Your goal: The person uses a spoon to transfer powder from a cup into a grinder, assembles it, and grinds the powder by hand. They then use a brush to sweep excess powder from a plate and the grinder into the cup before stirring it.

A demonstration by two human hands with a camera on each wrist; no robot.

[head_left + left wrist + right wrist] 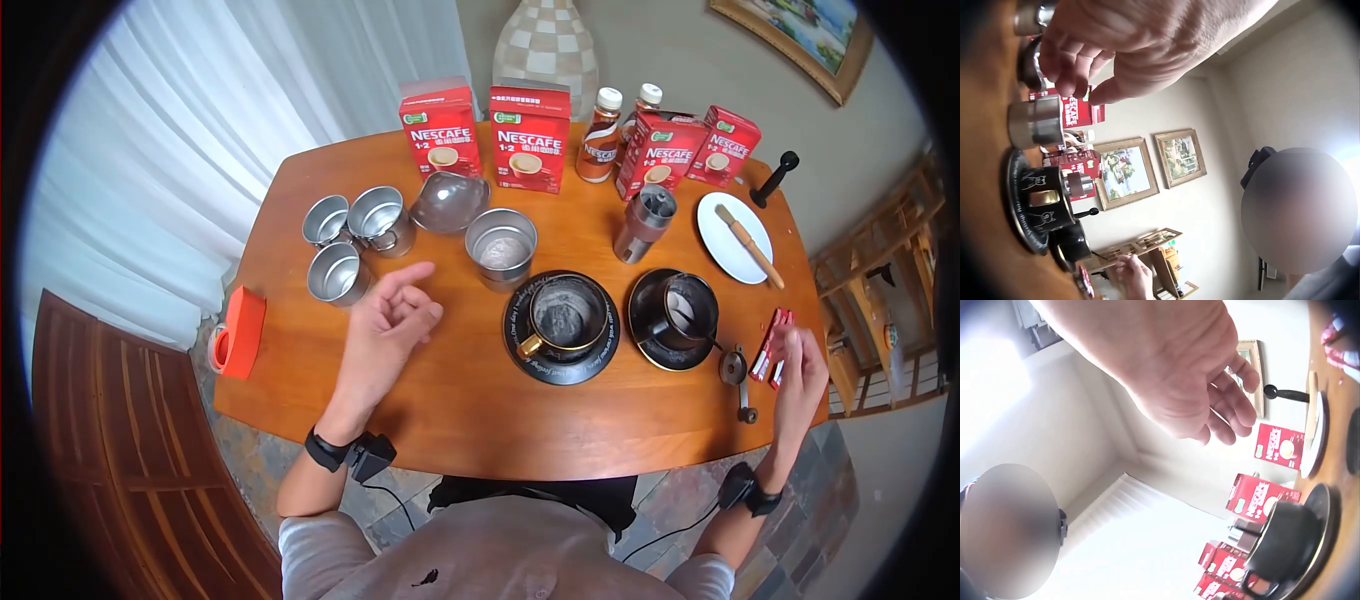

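Note:
My left hand (385,325) hovers over the left half of the table, index finger extended and the others loosely bent, holding nothing. Just beyond it stand metal cups (338,272) and a larger metal cup (501,245). At the right edge my right hand (803,385) is raised with loosely bent fingers and nothing in its grasp. In the head view it overlaps red stick packets (768,345). A crank handle (734,367) lies to its left. Between the hands are a black cup with a gold handle (568,315) on a saucer and another black cup (686,312) with a spoon.
Red Nescafe boxes (530,140) and coffee bottles (601,135) line the back. A coffee grinder (643,225) stands before them. A white plate (715,235) carries a brush (745,240), with a black tamper-like tool (775,180) behind. An orange object (243,333) sits at the left edge.

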